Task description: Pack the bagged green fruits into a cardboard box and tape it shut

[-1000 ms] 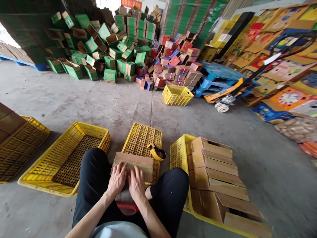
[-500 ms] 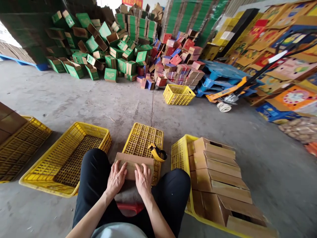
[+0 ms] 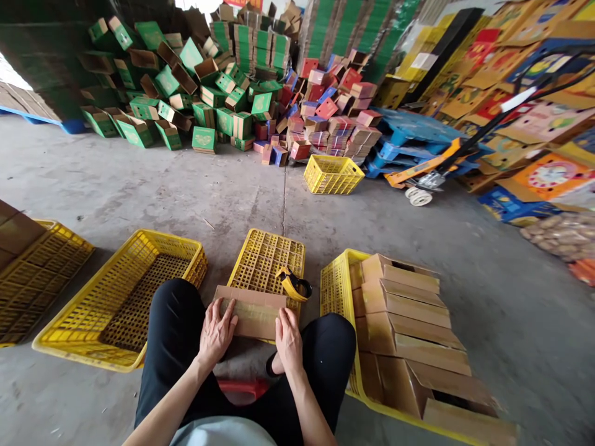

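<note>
A closed brown cardboard box (image 3: 258,313), with a band of tape along its top, lies between my knees against the near end of an upturned yellow crate (image 3: 267,257). My left hand (image 3: 217,329) rests on the box's left end, fingers spread over the top. At the right end, my right hand (image 3: 289,337) grips the edge with its fingers close together. On the crate just beyond the box lies a yellow-and-black tool with a ring (image 3: 294,285), which looks like a tape dispenser.
To my right stands a yellow crate (image 3: 335,291) packed with cardboard boxes (image 3: 413,316). An open yellow crate (image 3: 125,297) is on my left, another crate (image 3: 51,279) beyond it. Farther off are a small yellow crate (image 3: 332,175), a pallet jack (image 3: 430,170) and heaped green boxes (image 3: 204,139).
My right hand has moved from the top of the box to its right end. My left hand stays on the left end. The view has shifted slightly.
</note>
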`<control>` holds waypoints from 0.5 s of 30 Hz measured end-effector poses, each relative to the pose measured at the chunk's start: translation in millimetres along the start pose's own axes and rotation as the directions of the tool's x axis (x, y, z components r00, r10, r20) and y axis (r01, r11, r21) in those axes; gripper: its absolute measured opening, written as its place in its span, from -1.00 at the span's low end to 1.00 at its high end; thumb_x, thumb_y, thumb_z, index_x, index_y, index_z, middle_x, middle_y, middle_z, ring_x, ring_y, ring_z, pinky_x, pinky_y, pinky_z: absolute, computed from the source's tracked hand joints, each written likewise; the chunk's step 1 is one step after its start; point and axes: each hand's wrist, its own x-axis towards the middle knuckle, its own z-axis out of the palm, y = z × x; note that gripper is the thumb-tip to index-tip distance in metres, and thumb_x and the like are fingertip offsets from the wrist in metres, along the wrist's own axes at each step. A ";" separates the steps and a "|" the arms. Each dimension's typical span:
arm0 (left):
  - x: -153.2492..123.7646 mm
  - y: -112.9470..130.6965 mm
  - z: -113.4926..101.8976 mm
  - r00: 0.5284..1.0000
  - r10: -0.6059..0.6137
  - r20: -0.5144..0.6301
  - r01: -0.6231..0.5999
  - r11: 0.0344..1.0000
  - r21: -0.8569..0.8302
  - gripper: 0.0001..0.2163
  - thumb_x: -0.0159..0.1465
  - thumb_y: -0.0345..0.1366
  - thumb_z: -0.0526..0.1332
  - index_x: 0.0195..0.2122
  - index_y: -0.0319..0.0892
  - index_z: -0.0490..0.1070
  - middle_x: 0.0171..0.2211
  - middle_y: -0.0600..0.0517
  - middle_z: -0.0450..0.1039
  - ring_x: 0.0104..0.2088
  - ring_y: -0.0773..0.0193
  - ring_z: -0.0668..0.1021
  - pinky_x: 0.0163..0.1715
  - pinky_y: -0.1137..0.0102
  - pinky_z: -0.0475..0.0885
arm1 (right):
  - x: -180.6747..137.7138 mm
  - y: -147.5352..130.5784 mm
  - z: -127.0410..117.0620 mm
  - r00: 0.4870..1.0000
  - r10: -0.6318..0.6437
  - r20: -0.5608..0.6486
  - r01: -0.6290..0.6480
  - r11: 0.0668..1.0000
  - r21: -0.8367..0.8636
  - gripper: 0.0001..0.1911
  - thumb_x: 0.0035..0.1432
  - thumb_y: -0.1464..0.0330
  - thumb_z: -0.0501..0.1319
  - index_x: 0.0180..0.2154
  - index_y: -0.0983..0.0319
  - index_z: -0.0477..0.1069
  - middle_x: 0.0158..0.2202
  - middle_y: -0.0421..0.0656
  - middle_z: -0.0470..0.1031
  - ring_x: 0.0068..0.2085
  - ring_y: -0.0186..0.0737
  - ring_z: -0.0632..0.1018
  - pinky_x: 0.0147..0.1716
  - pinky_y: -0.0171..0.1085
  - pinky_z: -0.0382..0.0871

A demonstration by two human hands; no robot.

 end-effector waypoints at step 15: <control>-31.4 20.4 7.6 0.984 0.165 0.073 -0.163 0.986 -0.023 -0.52 0.49 -0.18 0.13 0.42 -0.01 0.31 0.36 -0.24 0.26 0.36 -0.16 0.32 0.24 -0.07 0.39 | -48.2 -39.5 5.2 0.998 -0.047 0.037 0.053 0.981 -0.188 -0.43 0.53 0.09 -0.05 0.30 0.24 0.44 0.35 0.11 0.42 0.38 0.24 0.38 0.24 0.13 0.39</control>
